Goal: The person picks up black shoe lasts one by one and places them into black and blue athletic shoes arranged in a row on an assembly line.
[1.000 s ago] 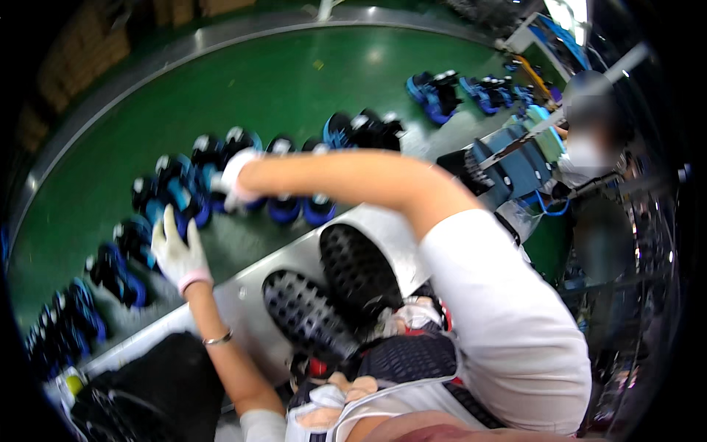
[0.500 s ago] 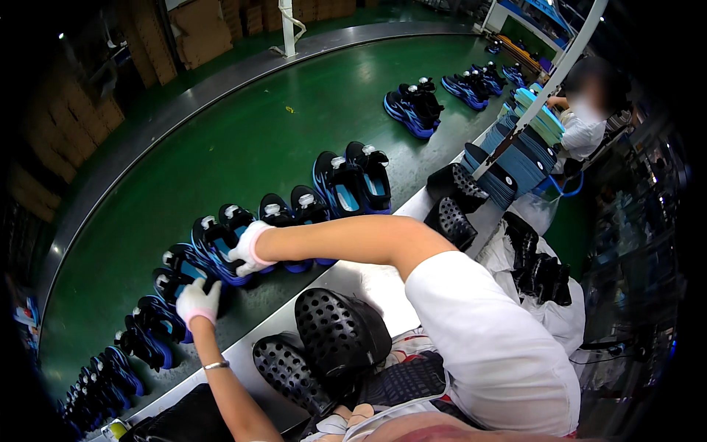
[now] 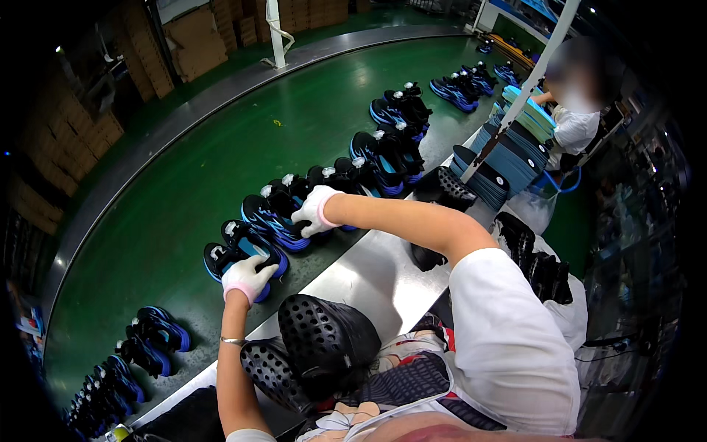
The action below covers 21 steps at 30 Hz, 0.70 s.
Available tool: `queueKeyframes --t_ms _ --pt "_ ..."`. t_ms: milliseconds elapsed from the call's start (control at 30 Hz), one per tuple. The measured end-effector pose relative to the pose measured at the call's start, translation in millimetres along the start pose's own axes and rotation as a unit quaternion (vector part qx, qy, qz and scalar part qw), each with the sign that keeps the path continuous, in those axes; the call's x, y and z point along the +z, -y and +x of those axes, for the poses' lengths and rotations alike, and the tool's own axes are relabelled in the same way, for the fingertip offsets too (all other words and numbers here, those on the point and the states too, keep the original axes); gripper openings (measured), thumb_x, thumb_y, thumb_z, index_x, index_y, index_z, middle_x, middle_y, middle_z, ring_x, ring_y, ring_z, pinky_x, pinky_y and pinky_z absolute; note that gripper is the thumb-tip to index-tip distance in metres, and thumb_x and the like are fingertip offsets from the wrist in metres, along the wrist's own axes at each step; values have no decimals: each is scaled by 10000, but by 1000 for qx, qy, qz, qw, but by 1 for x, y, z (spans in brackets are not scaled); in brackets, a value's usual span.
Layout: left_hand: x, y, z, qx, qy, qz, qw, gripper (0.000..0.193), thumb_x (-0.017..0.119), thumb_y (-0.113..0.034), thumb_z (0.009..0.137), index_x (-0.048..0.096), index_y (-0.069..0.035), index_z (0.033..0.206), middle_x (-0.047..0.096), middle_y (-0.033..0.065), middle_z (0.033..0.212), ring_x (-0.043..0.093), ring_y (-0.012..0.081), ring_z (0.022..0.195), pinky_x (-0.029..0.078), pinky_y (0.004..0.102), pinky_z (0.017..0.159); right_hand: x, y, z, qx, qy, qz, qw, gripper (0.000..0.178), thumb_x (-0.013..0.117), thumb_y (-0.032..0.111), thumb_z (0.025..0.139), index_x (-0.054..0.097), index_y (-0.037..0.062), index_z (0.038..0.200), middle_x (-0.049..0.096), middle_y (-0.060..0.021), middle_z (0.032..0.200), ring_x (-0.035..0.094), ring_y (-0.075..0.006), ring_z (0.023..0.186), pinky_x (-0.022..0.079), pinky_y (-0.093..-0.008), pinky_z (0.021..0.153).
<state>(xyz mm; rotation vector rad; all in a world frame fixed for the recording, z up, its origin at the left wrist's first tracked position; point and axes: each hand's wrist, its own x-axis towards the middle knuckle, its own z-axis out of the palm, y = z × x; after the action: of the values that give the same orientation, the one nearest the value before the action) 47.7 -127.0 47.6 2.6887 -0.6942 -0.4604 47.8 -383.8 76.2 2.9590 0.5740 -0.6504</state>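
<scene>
Black-and-blue sneakers (image 3: 277, 225) stand in pairs along the green surface, silvery white material in their openings. My left hand (image 3: 249, 278), in a white glove with a pink cuff, cups the heel of the leftmost sneaker (image 3: 219, 258) in the central group, its thumb apart from the fingers. Farther along, my gloved right hand (image 3: 317, 212) reaches down with fingers curled against the heel side of neighbouring sneakers. Its fingertips are partly hidden among the shoes. Between the hands, the sneakers sit close together.
Large black perforated forms (image 3: 317, 331) rest by the metal ledge (image 3: 368, 269) before me. Blue-grey insoles (image 3: 508, 158) are stacked near a white post (image 3: 530, 81), beside a seated person (image 3: 578, 125). More sneakers (image 3: 151, 342) line the lower left. Cardboard boxes (image 3: 195, 44) stand beyond the curved rim.
Both hands and the sneakers between them have moved right and away along the surface, closing on the farther pairs. A wider gap now separates them from the sneakers at lower left.
</scene>
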Motion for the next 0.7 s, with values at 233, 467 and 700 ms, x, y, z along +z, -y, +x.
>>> queueKeyframes --t_ms 233,467,700 --pt "24 18 -11 -7 -79 -70 994 447 632 -484 812 665 -190 1146 694 132 1026 647 318 972 497 382 833 4 13 -84 19 -215 44 975 336 589 355 812 643 123 1049 662 -150 950 635 -344 938 502 -444 806" --pt "16 41 -22 42 -118 -70 990 567 668 -448 798 579 -126 1256 660 226 1045 619 390 1000 482 425 864 -6 -14 -216 192 -242 128 942 334 515 367 871 666 80 953 661 -158 914 627 -351 902 499 -449 780" --pt "1 28 -69 18 -287 -128 949 360 632 -202 886 615 -74 1222 622 146 1086 622 248 957 481 333 868 42 -49 -298 306 -300 213 878 283 571 296 893 672 50 990 667 -167 942 636 -321 880 499 -370 779"
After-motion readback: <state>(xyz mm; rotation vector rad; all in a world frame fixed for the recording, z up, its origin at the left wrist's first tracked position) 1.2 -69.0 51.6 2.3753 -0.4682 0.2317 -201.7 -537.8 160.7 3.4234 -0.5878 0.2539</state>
